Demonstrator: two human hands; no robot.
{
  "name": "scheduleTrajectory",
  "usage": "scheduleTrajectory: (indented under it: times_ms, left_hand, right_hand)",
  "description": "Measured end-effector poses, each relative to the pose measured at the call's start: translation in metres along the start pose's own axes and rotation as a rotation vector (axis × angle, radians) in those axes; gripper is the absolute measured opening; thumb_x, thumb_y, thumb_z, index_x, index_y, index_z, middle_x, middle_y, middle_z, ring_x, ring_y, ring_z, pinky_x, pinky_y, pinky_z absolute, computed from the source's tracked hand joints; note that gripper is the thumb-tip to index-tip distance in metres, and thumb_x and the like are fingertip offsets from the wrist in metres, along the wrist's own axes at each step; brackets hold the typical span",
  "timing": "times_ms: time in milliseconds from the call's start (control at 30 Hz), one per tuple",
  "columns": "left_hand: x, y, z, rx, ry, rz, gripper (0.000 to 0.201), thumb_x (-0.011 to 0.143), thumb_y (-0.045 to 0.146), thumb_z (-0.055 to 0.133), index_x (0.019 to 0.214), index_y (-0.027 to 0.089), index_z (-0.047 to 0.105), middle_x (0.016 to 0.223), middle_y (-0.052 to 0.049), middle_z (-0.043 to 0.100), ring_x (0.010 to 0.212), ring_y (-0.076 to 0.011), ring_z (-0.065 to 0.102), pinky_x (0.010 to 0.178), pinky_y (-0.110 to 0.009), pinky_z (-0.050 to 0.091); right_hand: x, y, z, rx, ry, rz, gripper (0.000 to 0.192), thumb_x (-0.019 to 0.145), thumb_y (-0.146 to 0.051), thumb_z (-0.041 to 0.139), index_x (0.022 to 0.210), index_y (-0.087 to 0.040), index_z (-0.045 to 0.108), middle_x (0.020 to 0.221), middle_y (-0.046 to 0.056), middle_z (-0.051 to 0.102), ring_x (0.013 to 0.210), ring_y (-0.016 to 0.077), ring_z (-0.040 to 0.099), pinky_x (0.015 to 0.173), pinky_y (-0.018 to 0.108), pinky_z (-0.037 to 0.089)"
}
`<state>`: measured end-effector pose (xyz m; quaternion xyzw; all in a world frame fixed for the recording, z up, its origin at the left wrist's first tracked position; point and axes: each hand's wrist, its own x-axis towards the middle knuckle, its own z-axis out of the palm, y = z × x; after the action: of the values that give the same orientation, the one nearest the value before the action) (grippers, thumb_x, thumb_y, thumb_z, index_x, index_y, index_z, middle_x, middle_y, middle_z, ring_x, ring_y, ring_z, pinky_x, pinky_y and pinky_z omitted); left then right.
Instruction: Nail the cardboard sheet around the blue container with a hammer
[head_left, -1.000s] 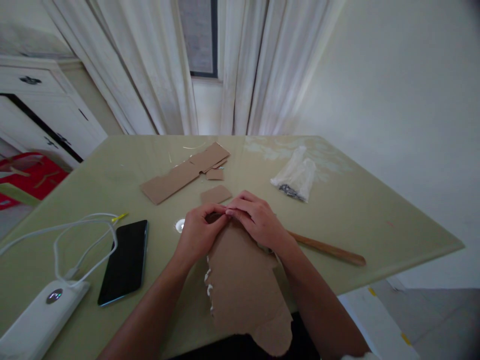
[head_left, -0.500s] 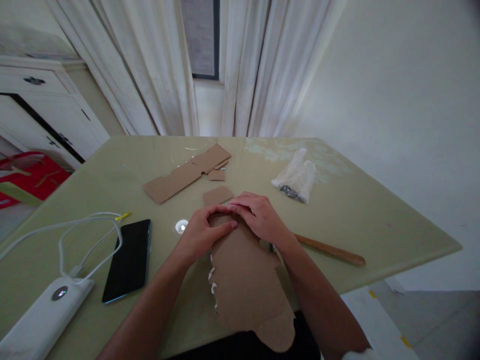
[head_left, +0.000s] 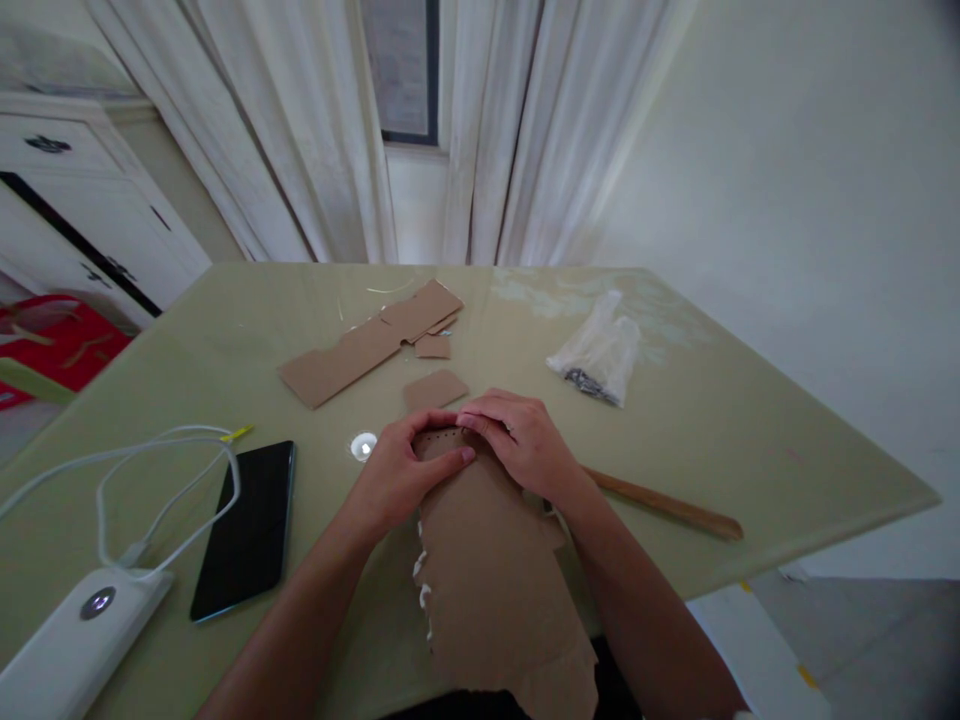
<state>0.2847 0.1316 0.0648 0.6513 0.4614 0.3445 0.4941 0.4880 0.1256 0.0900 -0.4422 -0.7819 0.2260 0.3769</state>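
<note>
A large brown cardboard piece [head_left: 495, 570] lies in front of me, its near end hanging over the table edge. A row of small holes runs along its far edge, and white lacing or glue-like bits dot its left edge. My left hand [head_left: 409, 465] grips the far left corner, thumb on top and fingers behind the edge. At the far edge, my right hand [head_left: 517, 435] is closed in a pinch beside the holes, its fingertips close to my left fingers. Whatever small thing sits in that pinch is hidden.
Cardboard offcuts [head_left: 375, 345] and a small cardboard piece [head_left: 435, 388] lie beyond my hands. A plastic bag [head_left: 596, 350] with dark metal bits stands at the right. A wooden handle [head_left: 667, 505] extends past my right forearm. At left are a phone [head_left: 247, 530], white power bank [head_left: 90, 630] and cable.
The view has shifted slightly. Both hands keep hold at the far edge, the cardboard sits a little lower, and the row of holes now shows more clearly between my hands.
</note>
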Motion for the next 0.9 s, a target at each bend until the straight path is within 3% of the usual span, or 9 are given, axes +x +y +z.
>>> scheduleTrajectory:
  times_ms: [300,467,600,900]
  left_hand:
    - [-0.0003,0.0030,0.0049,0.052,0.099,0.055,0.026,0.086,0.041,0.081,0.105,0.024,0.084,0.103,-0.005,0.086,0.093,-0.0274,0.078,0.090,-0.040,0.061]
    - [0.0024,0.0021,0.0023,0.015,0.113,0.035,0.026,0.089,0.044,0.078,0.101,0.022,0.086,0.099,-0.005,0.086,0.089,-0.0264,0.079,0.083,-0.037,0.061]
    - [0.0012,-0.0005,0.0003,-0.004,0.085,0.037,0.026,0.090,0.043,0.078,0.105,0.024,0.086,0.105,-0.004,0.086,0.095,-0.0267,0.079,0.089,-0.038,0.061]
    - [-0.0069,0.0069,0.0093,0.069,0.168,0.080,0.023,0.086,0.036,0.080,0.105,0.024,0.083,0.109,-0.006,0.085,0.101,-0.0283,0.078,0.099,-0.044,0.059]
  right_hand:
    - [-0.0047,-0.0057,0.0033,-0.185,0.044,-0.042,0.023,0.110,-0.032,0.059,0.106,-0.022,0.079,0.109,0.007,0.070,0.097,0.0177,0.067,0.091,0.031,0.054]
    - [-0.0089,-0.0074,0.0069,-0.255,0.048,-0.073,0.028,0.111,-0.035,0.055,0.108,-0.022,0.079,0.118,0.009,0.066,0.091,0.0165,0.068,0.090,0.031,0.055]
    - [-0.0091,-0.0081,0.0081,-0.267,0.046,-0.049,0.027,0.111,-0.033,0.056,0.116,-0.021,0.079,0.117,0.009,0.069,0.093,0.0170,0.069,0.089,0.030,0.054]
    - [-0.0075,-0.0102,0.0027,-0.253,-0.004,-0.034,0.028,0.112,-0.030,0.054,0.123,-0.022,0.078,0.109,0.007,0.076,0.100,0.0197,0.070,0.093,0.032,0.054]
